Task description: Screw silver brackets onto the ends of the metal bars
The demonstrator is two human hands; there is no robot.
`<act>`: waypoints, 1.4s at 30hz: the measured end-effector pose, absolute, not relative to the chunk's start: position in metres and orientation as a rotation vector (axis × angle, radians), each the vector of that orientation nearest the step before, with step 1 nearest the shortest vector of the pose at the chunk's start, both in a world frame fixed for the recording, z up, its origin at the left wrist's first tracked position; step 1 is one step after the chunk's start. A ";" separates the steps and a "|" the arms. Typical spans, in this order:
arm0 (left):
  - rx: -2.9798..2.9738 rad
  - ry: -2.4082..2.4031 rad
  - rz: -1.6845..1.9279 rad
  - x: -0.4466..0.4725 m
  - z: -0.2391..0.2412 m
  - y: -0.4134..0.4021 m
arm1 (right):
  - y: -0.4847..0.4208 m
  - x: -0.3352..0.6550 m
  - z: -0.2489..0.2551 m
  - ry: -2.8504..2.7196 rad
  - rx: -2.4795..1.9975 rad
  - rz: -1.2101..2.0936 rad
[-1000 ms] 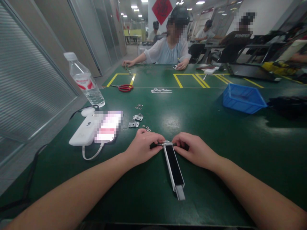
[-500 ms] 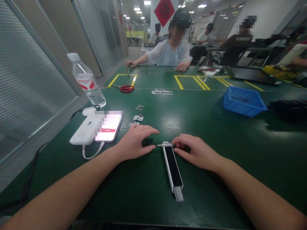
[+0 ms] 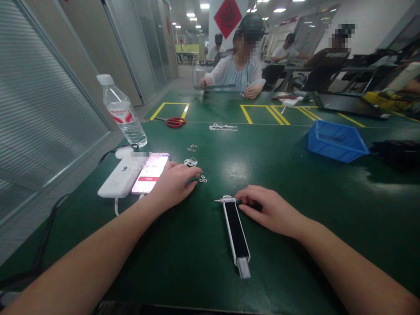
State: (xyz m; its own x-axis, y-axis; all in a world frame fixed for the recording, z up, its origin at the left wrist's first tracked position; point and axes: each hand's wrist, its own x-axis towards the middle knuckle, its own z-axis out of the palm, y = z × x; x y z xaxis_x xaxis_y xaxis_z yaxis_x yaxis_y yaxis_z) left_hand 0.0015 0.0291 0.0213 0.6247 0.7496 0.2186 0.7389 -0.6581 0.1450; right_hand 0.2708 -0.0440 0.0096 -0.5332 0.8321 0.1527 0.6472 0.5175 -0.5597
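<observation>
My left hand (image 3: pixel 177 181) is by a small group of shiny metal rings (image 3: pixel 203 179), probably nuts. Its thumb and index finger are apart, with nothing visible between them. Just beyond lie metal brackets (image 3: pixel 190 162), partly covered by that hand. In front of me a long white bar with a black face (image 3: pixel 238 229) rests on the table, a grey tab sticking out of its near end. Across its far end lies a thin metal rod (image 3: pixel 229 200) with a pointed left tip. My right hand (image 3: pixel 262 205) is closed at the rod's right end, its fingers pinching there.
On the left are a phone (image 3: pixel 149 175), a white power bank (image 3: pixel 114 179) and a water bottle (image 3: pixel 124 116). Red-handled scissors (image 3: pixel 175 122), more rings (image 3: pixel 192 148) and thin metal strips (image 3: pixel 223 127) lie farther back. A blue bin (image 3: pixel 336 142) stands right; a person sits opposite.
My left hand has moved left and away from the rod's tip, uncovering the rings beside it. My right hand stays at the rod. The person opposite has shifted one hand inward.
</observation>
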 end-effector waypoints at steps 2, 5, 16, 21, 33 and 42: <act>2.801 1.312 0.372 0.001 0.025 0.030 | -0.044 0.271 0.010 -2.362 -1.227 0.627; 2.799 1.335 0.321 -0.004 0.034 0.032 | -0.044 0.271 0.010 -2.368 -1.239 0.631; 2.632 1.372 -0.061 -0.013 0.048 0.029 | -0.045 0.271 0.011 -2.365 -1.243 0.639; 2.709 1.259 0.258 -0.005 0.033 0.026 | -0.045 0.270 0.011 -2.373 -1.244 0.633; 2.717 1.275 0.264 0.000 0.021 0.027 | -0.045 0.269 0.012 -2.383 -1.243 0.612; 2.741 1.285 0.253 0.002 0.026 0.027 | -0.045 0.270 0.012 -2.389 -1.237 0.583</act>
